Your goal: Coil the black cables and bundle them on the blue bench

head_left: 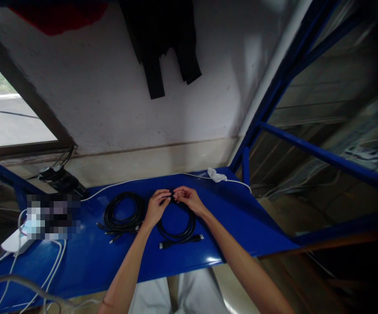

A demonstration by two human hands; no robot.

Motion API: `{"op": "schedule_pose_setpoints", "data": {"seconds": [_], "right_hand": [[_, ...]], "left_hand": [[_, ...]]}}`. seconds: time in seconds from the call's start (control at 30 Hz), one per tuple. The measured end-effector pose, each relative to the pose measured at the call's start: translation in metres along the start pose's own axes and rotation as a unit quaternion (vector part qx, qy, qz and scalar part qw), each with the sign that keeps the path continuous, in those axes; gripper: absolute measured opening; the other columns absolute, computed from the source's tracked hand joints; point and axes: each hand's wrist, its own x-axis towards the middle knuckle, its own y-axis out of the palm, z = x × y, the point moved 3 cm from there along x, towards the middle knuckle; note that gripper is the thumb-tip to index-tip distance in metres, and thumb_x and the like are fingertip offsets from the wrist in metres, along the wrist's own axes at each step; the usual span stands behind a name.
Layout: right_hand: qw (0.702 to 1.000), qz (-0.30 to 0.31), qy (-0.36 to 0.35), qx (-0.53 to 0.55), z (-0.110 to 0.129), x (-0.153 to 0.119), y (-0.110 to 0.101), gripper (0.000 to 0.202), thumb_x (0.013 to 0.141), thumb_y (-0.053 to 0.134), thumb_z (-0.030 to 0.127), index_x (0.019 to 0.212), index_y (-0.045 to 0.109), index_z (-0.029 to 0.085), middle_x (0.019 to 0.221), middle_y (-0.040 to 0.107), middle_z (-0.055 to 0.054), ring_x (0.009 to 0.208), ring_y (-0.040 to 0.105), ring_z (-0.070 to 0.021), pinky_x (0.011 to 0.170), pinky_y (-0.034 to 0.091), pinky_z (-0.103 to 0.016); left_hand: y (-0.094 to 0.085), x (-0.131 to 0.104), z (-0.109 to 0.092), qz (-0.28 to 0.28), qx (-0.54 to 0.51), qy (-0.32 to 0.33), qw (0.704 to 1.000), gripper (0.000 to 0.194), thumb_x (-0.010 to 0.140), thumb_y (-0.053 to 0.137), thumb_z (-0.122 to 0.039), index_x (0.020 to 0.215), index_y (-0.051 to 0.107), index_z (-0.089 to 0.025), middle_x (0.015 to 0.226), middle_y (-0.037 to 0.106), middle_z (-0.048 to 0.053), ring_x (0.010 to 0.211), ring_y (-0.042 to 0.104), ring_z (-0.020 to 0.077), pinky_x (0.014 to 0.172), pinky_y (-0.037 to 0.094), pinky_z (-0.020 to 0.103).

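Note:
A coiled black cable [176, 236] lies on the blue table, its two connector ends crossing at the near side. At the far side of this coil, my left hand [157, 206] has its fingertips closed in a pinch on the cable. My right hand [190, 199] faces it from the other side, fingers curled and pinched at the same spot. A small gap separates the two sets of fingertips, with something dark between them that is too small to make out. To the left of my left hand rests a pile of coiled black cables [140, 205] with several loose plug ends.
The blue table [241, 218] ends at a wall. A white cord [136, 179] runs along its back edge past a crumpled white scrap [217, 175]. White cables and a power strip [15, 243] occupy the left end, near black devices [63, 181]. Blue frame bars [323, 148] stand right.

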Motion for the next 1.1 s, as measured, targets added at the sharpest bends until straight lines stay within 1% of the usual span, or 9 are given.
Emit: {"op": "schedule_pose_setpoints", "data": {"seconds": [0.17, 0.23, 0.33, 0.47, 0.67, 0.8, 0.87, 1.0, 1.1], "right_hand": [[0.998, -0.05, -0.01, -0.029, 0.003, 0.0, -0.005, 0.043, 0.08, 0.092, 0.054, 0.106, 0.078, 0.022, 0.1, 0.081, -0.006, 0.095, 0.075, -0.0225, 0.09, 0.06, -0.037], [0.998, -0.058, -0.009, -0.022, 0.004, 0.0, -0.006, 0.043, 0.082, 0.09, 0.056, 0.106, 0.076, 0.023, 0.103, 0.082, -0.007, 0.1, 0.077, -0.0253, 0.091, 0.06, -0.039], [0.998, -0.059, -0.014, -0.01, 0.006, -0.001, -0.005, 0.04, 0.087, 0.086, 0.058, 0.102, 0.072, 0.023, 0.1, 0.081, -0.008, 0.103, 0.078, -0.0276, 0.088, 0.061, -0.039], [0.998, -0.054, -0.017, -0.007, 0.008, -0.001, -0.003, 0.039, 0.089, 0.084, 0.057, 0.097, 0.069, 0.022, 0.104, 0.081, -0.009, 0.102, 0.078, -0.0266, 0.087, 0.061, -0.039], [0.999, -0.034, -0.028, -0.009, 0.003, 0.0, -0.003, 0.037, 0.09, 0.084, 0.053, 0.105, 0.068, 0.023, 0.101, 0.08, -0.006, 0.095, 0.077, -0.022, 0.089, 0.06, -0.037], [1.0, 0.002, -0.024, -0.01, 0.0, -0.001, -0.001, 0.05, 0.081, 0.094, 0.046, 0.12, 0.071, 0.025, 0.102, 0.08, -0.005, 0.095, 0.076, -0.0206, 0.095, 0.06, -0.038], [0.999, 0.025, -0.011, -0.023, 0.0, -0.004, 0.002, 0.054, 0.077, 0.097, 0.043, 0.122, 0.074, 0.024, 0.103, 0.081, -0.005, 0.095, 0.077, -0.0209, 0.096, 0.06, -0.039], [0.997, 0.031, -0.004, -0.074, 0.003, -0.008, 0.005, 0.035, 0.082, 0.093, 0.046, 0.104, 0.082, 0.021, 0.099, 0.082, -0.005, 0.091, 0.076, -0.021, 0.093, 0.059, -0.037], [0.994, 0.025, -0.012, -0.103, 0.006, -0.009, 0.006, 0.033, 0.086, 0.089, 0.05, 0.096, 0.082, 0.02, 0.095, 0.081, -0.005, 0.087, 0.073, -0.0204, 0.088, 0.057, -0.035]], "left_hand": [[-0.006, 0.002, 0.002, -0.041, 0.039, 0.006, 0.998, 0.021, 0.1, 0.074, -0.041, 0.104, 0.083, -0.022, 0.123, 0.074, 0.013, 0.116, 0.074, 0.0251, 0.103, 0.062, 0.042], [-0.008, 0.002, 0.001, -0.053, 0.054, 0.0, 0.997, 0.023, 0.101, 0.072, -0.043, 0.105, 0.082, -0.022, 0.119, 0.076, 0.012, 0.113, 0.074, 0.0249, 0.099, 0.062, 0.039], [-0.009, 0.002, 0.0, -0.062, 0.055, -0.027, 0.996, 0.026, 0.103, 0.068, -0.045, 0.109, 0.078, -0.021, 0.107, 0.079, 0.01, 0.1, 0.076, 0.0231, 0.091, 0.061, 0.036], [-0.009, 0.001, -0.004, -0.07, 0.041, -0.033, 0.996, 0.027, 0.103, 0.068, -0.046, 0.108, 0.075, -0.02, 0.101, 0.08, 0.008, 0.094, 0.076, 0.0216, 0.09, 0.059, 0.034], [-0.008, 0.003, -0.006, -0.095, 0.032, -0.039, 0.994, 0.028, 0.093, 0.081, -0.045, 0.104, 0.078, -0.02, 0.101, 0.08, 0.008, 0.093, 0.075, 0.0224, 0.089, 0.059, 0.035], [-0.004, 0.001, -0.008, -0.074, 0.015, -0.045, 0.996, 0.023, 0.091, 0.083, -0.041, 0.097, 0.078, -0.02, 0.095, 0.08, 0.007, 0.088, 0.074, 0.0217, 0.086, 0.058, 0.034], [-0.002, 0.0, -0.011, -0.06, 0.02, -0.042, 0.997, 0.021, 0.092, 0.083, -0.04, 0.094, 0.079, -0.02, 0.093, 0.08, 0.006, 0.087, 0.073, 0.0211, 0.086, 0.057, 0.033], [0.001, -0.001, -0.018, -0.045, 0.042, -0.016, 0.998, 0.022, 0.092, 0.082, -0.042, 0.091, 0.078, -0.021, 0.093, 0.077, 0.005, 0.089, 0.071, 0.0205, 0.087, 0.055, 0.032], [0.002, 0.0, -0.023, -0.043, 0.052, -0.002, 0.998, 0.025, 0.093, 0.082, -0.044, 0.089, 0.077, -0.02, 0.092, 0.075, 0.005, 0.089, 0.07, 0.0198, 0.086, 0.053, 0.03]]}}
